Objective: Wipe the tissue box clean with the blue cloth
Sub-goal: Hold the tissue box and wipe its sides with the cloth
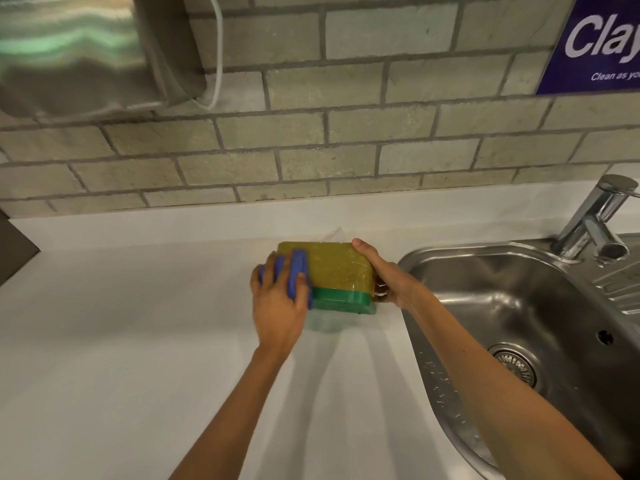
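Currently tissue box (334, 271) tilted on counter (138, 341), right hand (389, 278) clamping its end, left hand (278, 299) pressing bunched blue cloth (298, 275) opposite; hard wiping w/ weak clamp may shove box toward sink (519, 306).

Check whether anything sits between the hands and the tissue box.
Nothing visible does. The left hand presses the blue cloth straight onto the tissue box, and the right hand grips its other end directly.
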